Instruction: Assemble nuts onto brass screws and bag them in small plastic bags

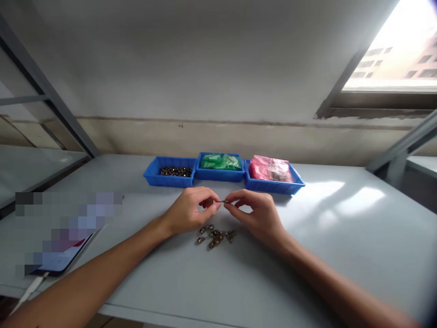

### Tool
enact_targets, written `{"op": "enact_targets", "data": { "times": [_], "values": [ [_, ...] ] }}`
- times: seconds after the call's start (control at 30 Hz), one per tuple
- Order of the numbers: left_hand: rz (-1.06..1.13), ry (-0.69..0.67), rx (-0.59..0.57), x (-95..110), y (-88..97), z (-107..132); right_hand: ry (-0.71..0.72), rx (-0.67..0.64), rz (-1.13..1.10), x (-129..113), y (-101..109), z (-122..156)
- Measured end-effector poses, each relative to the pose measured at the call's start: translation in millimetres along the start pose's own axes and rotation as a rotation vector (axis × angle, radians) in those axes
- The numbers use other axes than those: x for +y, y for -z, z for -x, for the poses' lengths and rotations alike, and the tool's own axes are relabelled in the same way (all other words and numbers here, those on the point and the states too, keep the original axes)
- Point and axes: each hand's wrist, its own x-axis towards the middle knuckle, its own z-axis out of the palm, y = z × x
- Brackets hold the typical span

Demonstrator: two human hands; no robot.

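Between the fingertips of both hands is a small brass-coloured metal piece (pixel 224 201) with a thin end towards the left. My left hand (pixel 193 207) pinches at its thin end, thumb and forefinger together. The thicker end sits in the pinch of my right hand (pixel 257 209). Both hands are raised a little over the grey table (pixel 191 282). Below them, a loose pile of similar metal pieces (pixel 215 238) lies on the tabletop. The exact kind of these pieces is too small to make out.
Along the back stand three blue bins: one with dark brass-coloured pieces (pixel 175 171), one with green plastic bags (pixel 220 161), one with pink plastic bags (pixel 271 168). At left lies a partly blurred phone (pixel 64 262) with a white cable (pixel 30 289). Metal frame posts flank the table.
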Motion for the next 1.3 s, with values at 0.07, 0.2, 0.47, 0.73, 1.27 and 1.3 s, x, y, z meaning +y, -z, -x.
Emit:
{"op": "enact_targets", "data": {
  "times": [0.07, 0.2, 0.47, 0.73, 1.27, 1.3],
  "values": [
    [0.003, -0.017, -0.020, 3, -1.8, 2, -0.035, -0.019, -0.038, -1, 0, 4],
    [0.018, -0.032, -0.026, 6, -3.7, 3, -0.103, -0.047, -0.070, -4, 2, 9],
    [0.370, 0.256, -0.093, 10, -2.1, 0, -0.145, -0.028, -0.154, -11, 1, 12],
    [0.516, 0.335, -0.100, 11, 0.8, -1, -0.196, -0.048, -0.233, -12, 2, 13],
    [0.417, 0.306, -0.098, 10, 0.7, 0, -0.308, -0.096, -0.339, -14, 3, 12],
    [0.396, 0.292, -0.090, 10, 1.5, 0, -0.307, -0.088, -0.327, -15, 3, 12]
  ]
}}
